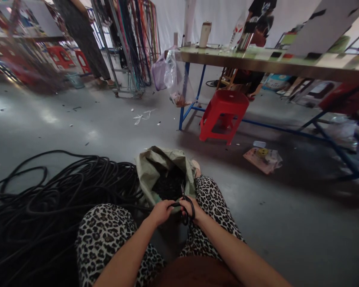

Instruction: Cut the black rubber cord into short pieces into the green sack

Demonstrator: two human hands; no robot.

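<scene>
Between my knees stands a greenish woven sack (145,169), its mouth open, with dark pieces (167,183) inside that are too small to make out. My left hand (162,212) is closed around a black cord (176,204) just over the sack's near rim. Black-handled scissors (184,218) are in my right hand (190,205), blades pointing up and away over the sack. The cord's end reaches the right fingers, close to the scissors. A big heap of black cord (86,187) lies on the floor to the left, running up against the sack.
A red plastic stool (224,115) stands before a long table (257,61) with blue legs. Plastic bags (176,75) hang from its corner. Litter and a plastic packet (263,159) lie on the floor. Behind are a rack of coloured cords (140,40) and a standing person (83,36).
</scene>
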